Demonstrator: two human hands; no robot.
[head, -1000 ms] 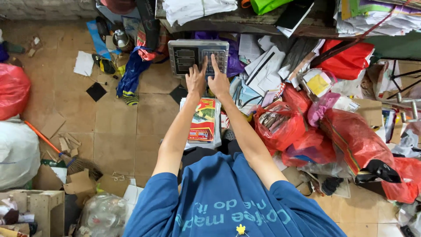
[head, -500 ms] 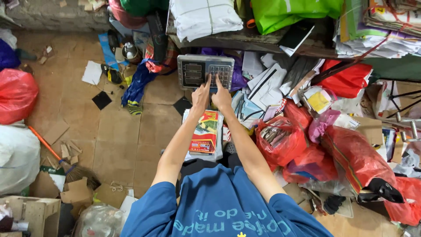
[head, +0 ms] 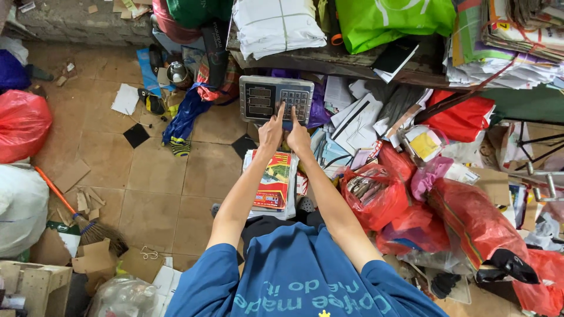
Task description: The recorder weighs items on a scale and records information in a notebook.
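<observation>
Left hand [head: 271, 132] and right hand [head: 298, 136] both empty, forefingers out on keypad of grey scale display [head: 276, 98], with stack of papers [head: 272, 182] just below display; risk judged: crowded fingertips striking neighbouring keys, wrong entry resulting.

Both bare hands, left hand [head: 270, 132] and right hand [head: 298, 136], are touching a scale head [head: 276, 98] that is showing a brushed, matt grey metal face with dull plastic keys. Below it a stack of paper booklets [head: 274, 183] is lying with a glossy printed cover, on a floor [head: 147, 194] of worn, matt tan tiles. Thin red plastic bags [head: 376, 196] are shining and crinkling beside it, and a wooden worktop [head: 329, 61] is looking rough and dark.
</observation>
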